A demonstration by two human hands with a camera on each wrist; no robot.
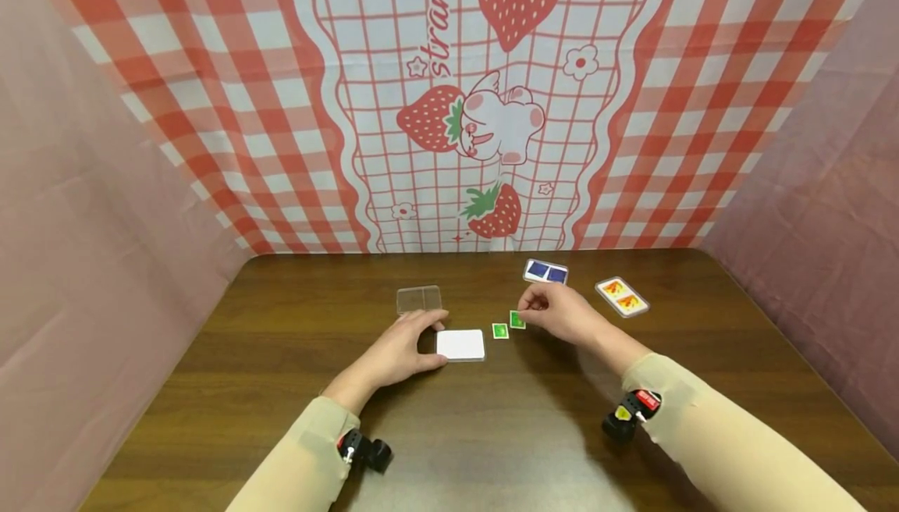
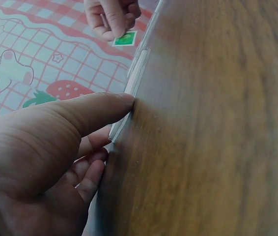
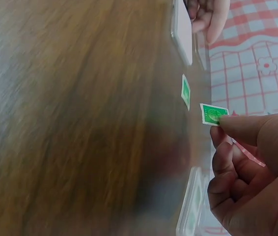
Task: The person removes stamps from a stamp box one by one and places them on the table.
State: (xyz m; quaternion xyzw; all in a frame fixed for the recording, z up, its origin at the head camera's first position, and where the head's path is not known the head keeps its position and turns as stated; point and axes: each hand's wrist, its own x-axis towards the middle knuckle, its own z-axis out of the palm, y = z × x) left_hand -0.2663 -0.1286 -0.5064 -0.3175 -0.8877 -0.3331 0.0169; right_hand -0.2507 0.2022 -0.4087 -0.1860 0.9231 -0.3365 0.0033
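Observation:
In the head view my left hand spans the left end of a flat clear case with a white face. Its thumb presses the near edge, and the fingers hold the far side. To the right, my right hand pinches a small green stamp with a white border between thumb and index finger, above the table. A second green stamp lies flat between the case and my right hand.
Behind the left hand lies a clear plastic lid. Beyond the right hand is a case with two dark blue stamps; farther right, one with two orange-yellow stamps. A strawberry-print cloth hangs behind the wooden table.

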